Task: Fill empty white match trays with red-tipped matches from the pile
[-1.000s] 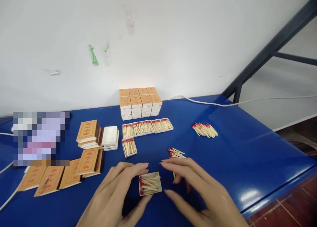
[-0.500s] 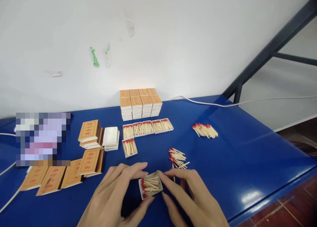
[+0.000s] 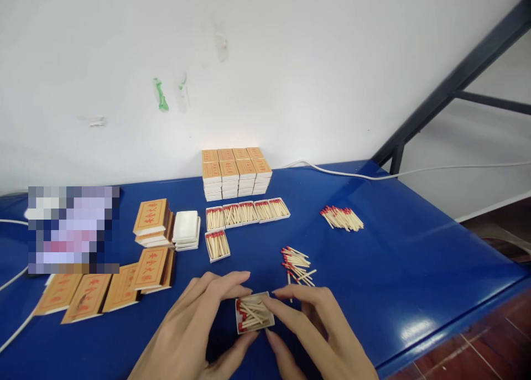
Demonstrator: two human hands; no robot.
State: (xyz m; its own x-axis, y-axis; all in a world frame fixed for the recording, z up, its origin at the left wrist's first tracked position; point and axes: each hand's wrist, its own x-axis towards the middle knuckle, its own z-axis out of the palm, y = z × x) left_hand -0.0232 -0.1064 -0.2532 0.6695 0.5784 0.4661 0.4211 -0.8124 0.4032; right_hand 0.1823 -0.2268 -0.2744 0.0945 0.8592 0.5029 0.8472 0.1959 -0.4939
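A small white matchbox tray [image 3: 268, 321], partly filled with red-headed matches [image 3: 253, 311], lies between my hands near the front of the table. My left hand [image 3: 185, 327] grips it from the left, fingers along the far edge and thumb at the near edge. At the right end, the index finger and thumb of my right hand [image 3: 319, 327] hold the tray's corners. Inside, the matches lie loosely crossed, most heads to the left. Just beyond my right hand is a loose pile of matches [image 3: 297, 265]. One filled tray [image 3: 218, 260] sits farther off.
Several filled trays [image 3: 256, 222] form a row before stacked matchboxes [image 3: 237, 175] at the wall. White trays [image 3: 186, 228] and orange matchbox sleeves [image 3: 151, 217] stand left. Another match pile [image 3: 342, 218] lies right on the blue table [image 3: 398, 258]. A white cable [image 3: 365, 176] crosses behind.
The held tray has turned slightly, its edges now more level in view. It sits a little farther right, and the matches inside have shifted. Both hands keep their grip.
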